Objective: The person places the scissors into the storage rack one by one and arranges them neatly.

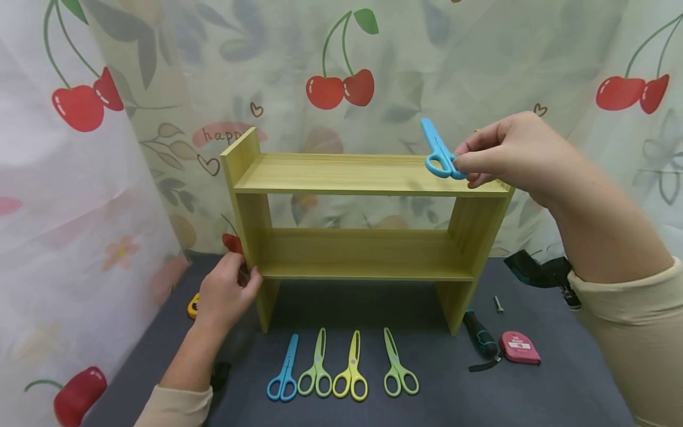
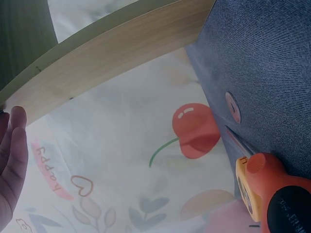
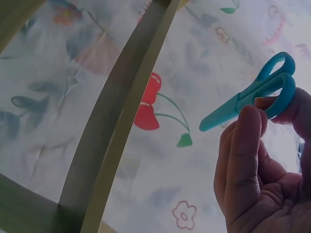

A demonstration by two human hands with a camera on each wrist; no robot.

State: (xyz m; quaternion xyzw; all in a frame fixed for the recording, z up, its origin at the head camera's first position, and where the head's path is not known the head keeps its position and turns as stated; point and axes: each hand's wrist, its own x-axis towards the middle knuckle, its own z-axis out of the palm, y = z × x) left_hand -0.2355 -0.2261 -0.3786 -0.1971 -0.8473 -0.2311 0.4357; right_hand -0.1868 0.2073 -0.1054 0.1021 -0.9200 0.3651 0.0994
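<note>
Cherry-print curtain behind, right hand (image 1: 507, 151) pinching blue scissors (image 1: 439, 153) above wooden shelf (image 1: 363, 178), left hand (image 1: 226, 290) gripping its side panel

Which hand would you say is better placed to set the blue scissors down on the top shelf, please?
Probably the right hand: it already pinches the blue scissors by the handles just above the top shelf. The left hand grips the rack's left side panel, low down.
</note>
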